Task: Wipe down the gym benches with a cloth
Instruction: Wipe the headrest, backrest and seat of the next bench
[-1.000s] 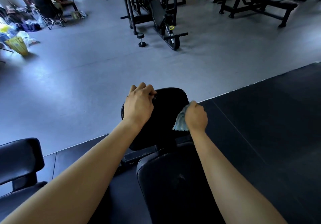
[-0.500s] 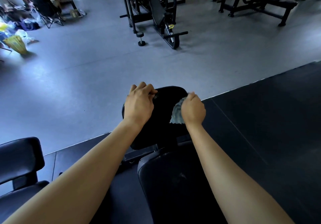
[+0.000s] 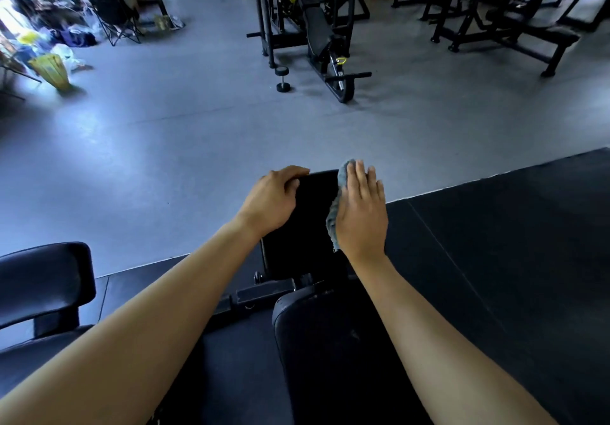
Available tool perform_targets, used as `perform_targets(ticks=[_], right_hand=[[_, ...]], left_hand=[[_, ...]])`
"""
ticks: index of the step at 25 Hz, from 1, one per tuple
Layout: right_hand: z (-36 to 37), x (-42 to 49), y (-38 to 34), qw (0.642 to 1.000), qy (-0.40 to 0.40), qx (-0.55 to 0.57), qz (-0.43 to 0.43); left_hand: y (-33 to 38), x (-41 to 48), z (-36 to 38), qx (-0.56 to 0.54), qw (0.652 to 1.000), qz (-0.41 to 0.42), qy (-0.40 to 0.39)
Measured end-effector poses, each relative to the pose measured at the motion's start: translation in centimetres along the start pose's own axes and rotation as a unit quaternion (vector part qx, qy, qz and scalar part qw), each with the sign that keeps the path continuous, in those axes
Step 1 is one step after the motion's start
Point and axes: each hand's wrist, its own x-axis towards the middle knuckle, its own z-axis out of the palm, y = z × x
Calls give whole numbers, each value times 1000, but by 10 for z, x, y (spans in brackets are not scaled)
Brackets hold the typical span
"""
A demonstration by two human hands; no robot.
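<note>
Gym floor (image 3: 165,160) of grey rubber fills the upper view, and a black mat (image 3: 495,243) lies nearer us. Weight machines (image 3: 313,28) stand well apart on the far floor. On the mat stands the bench (image 3: 330,358) we lean over, its smaller far pad (image 3: 313,213) set beyond a gap in the upholstery.

Our left grip (image 3: 274,202) is clamped on the far pad's far left corner, fingers curled over the edge as if to steady it. Our right grip (image 3: 361,213) is spread flat, fingers straight, pressing the cloth (image 3: 333,220) against the far pad's right edge. The grey cloth shows as a narrow strip beside the palm.

We judge that wiping this pad is the step in hand, along its right side. The next move likely calls for dragging the cloth down that edge under steady pressure, then across the top.
</note>
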Motion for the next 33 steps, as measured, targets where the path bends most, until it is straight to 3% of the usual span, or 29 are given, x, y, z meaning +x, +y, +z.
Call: perform_targets(ticks=[2,3,6,8,10,12,15,16,18,20,22,26,27,29,33], right_hand=[[1,11,-29,992,23,58,112],[3,13,-45,991,28,68,113],[16,-9,-73,995,-11,9,-95],[13,-17,-62,972,-46,-33,-230],[7,-10,-38,948,-51,-78,-303],[2,1,-22,958,-39,-86,-272],[9,-9,-56,998,13,7,-56],[15,-20,-76,999,12,20,-40],[26,-39,-93,990,-28,-11,-141],[19,-32,-72,953,-53,-61,-292],[9,-14,-48,936,-49,-86,-338],[10,-18,-70,994,2,-7,-109],[16,-26,-84,995,4,1,-98],[26,-46,-94,983,-16,-28,-183],[22,-39,-67,918,-38,-88,-384]], left_hand=[[-9,-9,-5,-17,999,-48,18],[-13,-14,-5,-20,997,-72,30],[-18,-27,-1,-37,995,-86,29],[-18,-32,1,-62,994,-84,25],[-20,-35,1,-66,995,-74,25],[-26,-38,-2,-63,995,-70,19],[-29,-46,-6,-84,992,-92,20],[-28,-49,-5,-94,991,-95,23],[-26,-55,-6,-122,987,-104,23],[-26,-59,-6,-137,982,-125,25],[-25,-63,-8,-125,982,-139,23],[-24,-69,-12,-127,980,-150,21],[-23,-71,-13,-138,978,-158,20],[-23,-75,-12,-160,970,-183,10],[-34,-80,-7,-166,958,-232,-18]])
